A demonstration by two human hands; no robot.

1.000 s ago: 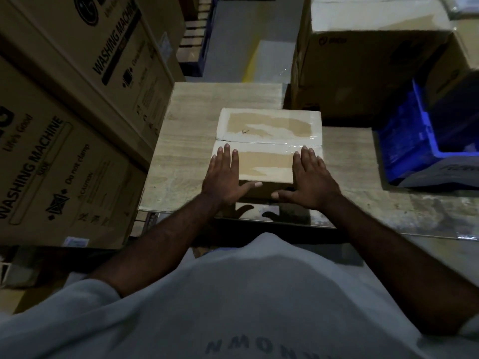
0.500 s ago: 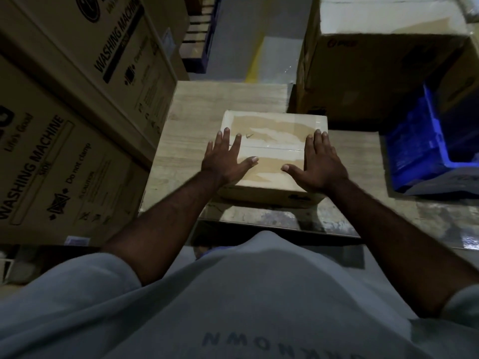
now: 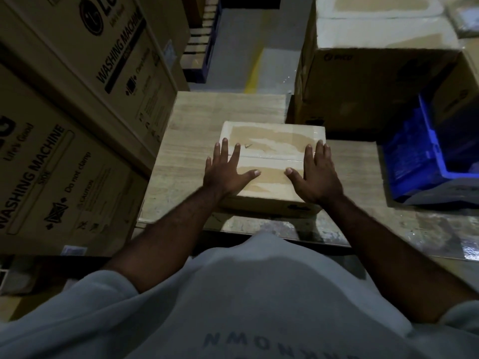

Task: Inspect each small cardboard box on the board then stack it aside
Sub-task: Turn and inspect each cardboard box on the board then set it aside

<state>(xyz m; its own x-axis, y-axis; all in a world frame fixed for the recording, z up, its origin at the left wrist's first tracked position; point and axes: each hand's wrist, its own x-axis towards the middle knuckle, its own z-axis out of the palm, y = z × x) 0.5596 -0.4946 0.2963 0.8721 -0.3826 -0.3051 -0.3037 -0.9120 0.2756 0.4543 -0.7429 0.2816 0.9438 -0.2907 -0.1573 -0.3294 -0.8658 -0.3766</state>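
left hand [image 3: 228,174] and right hand [image 3: 315,174] flat on a taped box [image 3: 272,149]
fingers [image 3: 224,151] straight, gripping nothing; the box looks light and stiff, its tape slick: best gripped by its side walls.

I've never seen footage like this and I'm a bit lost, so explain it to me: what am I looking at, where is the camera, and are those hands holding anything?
There is no machine here, just a person working with bare hands. The one picture comes from a camera worn on the person's head, looking forward and down. That is why you see the grey shirt at the bottom and both arms reaching out.

A pale board is the work surface, and a small cardboard box with glossy tape on top lies on it. The left hand and right hand rest flat on the box top, with fingers straight and thumbs pointing inward. Nothing is gripped.

Around the board are washing machine cartons on the left, a large carton behind on the right, and a blue crate to the right.
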